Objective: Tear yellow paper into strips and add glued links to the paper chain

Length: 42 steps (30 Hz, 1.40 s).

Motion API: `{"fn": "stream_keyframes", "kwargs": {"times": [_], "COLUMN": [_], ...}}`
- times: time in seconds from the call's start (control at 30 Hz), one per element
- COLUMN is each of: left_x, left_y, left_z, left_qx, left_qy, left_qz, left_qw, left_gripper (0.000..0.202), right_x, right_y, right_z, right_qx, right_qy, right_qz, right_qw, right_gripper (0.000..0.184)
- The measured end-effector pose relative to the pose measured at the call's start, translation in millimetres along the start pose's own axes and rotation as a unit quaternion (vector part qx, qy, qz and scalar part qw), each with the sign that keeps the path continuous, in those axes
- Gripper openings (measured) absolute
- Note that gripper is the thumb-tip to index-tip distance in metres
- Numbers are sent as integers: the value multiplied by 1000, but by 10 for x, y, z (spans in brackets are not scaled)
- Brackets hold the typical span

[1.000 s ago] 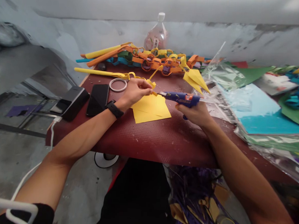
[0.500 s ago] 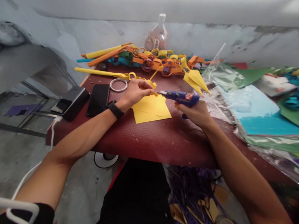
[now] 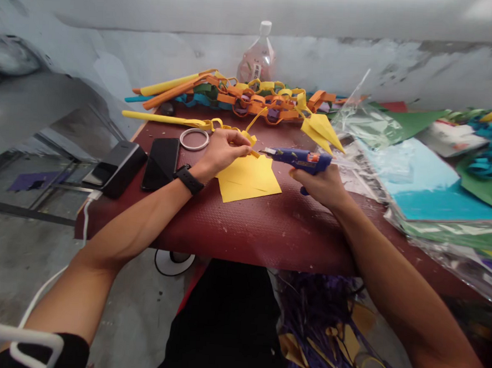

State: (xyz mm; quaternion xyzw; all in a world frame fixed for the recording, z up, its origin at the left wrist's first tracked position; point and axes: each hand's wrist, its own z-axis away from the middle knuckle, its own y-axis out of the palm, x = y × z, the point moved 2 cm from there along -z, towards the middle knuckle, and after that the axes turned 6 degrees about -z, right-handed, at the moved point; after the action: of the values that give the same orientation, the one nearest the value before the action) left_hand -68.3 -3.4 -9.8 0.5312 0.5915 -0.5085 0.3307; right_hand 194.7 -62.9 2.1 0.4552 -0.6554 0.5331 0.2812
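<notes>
My left hand pinches a narrow yellow paper strip, its free end pointing right. In my right hand is a blue hot glue gun, held by its handle with the nozzle aimed left, close to the strip's end; whether the two touch I cannot tell. Beneath the left fingers lies a sheet of yellow paper. Just behind that hand, a yellow paper chain runs off to a rolled yellow paper tube.
A tape ring, a black phone and a dark box are at the left. Orange and yellow paper chains and a plastic bottle line the back. Blue paper and clear plastic wrapping cover the right.
The glue gun has shifted very slightly right, away from the strip's end. My left hand keeps its pinch in nearly the same place.
</notes>
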Motion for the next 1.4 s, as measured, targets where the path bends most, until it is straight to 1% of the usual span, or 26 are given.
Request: {"fn": "stream_keyframes", "kwargs": {"times": [0.1, 0.17, 0.33, 0.6, 0.87, 1.03, 1.3, 1.4], "left_x": [-11, -15, -35, -50, -37, -49, -40, -33], "left_y": [2, 2, 3, 14, 29, 26, -4, -16], "left_z": [-3, -5, 4, 16, 13, 25, 4, -4], "left_qx": [0, -1, -3, -1, -10, -14, -22, -21], "left_qy": [-2, -4, -7, -12, -13, -21, -28, -26], "left_qz": [4, 5, 6, 10, 11, 22, 36, 22], "left_qw": [1000, 1000, 1000, 1000, 1000, 999, 999, 999], "left_gripper": [6, 6, 6, 7, 7, 6, 6, 6], "right_x": [-18, -40, -65, -32, -20, -27, 0, 29], "right_y": [17, 28, 38, 50, 60, 55, 20, 0], "right_z": [-14, -26, -28, -10, -19, -17, -14, -10], "right_qx": [5, 14, 12, 3, 19, 44, 39, 28], "right_qy": [-4, -2, -5, -16, -31, -30, -36, -37], "right_qz": [-6, -12, -3, 9, 26, 35, 32, 29], "right_qw": [1000, 1000, 1000, 1000, 999, 998, 998, 999], "right_gripper": [18, 18, 20, 24, 24, 27, 31, 28]}}
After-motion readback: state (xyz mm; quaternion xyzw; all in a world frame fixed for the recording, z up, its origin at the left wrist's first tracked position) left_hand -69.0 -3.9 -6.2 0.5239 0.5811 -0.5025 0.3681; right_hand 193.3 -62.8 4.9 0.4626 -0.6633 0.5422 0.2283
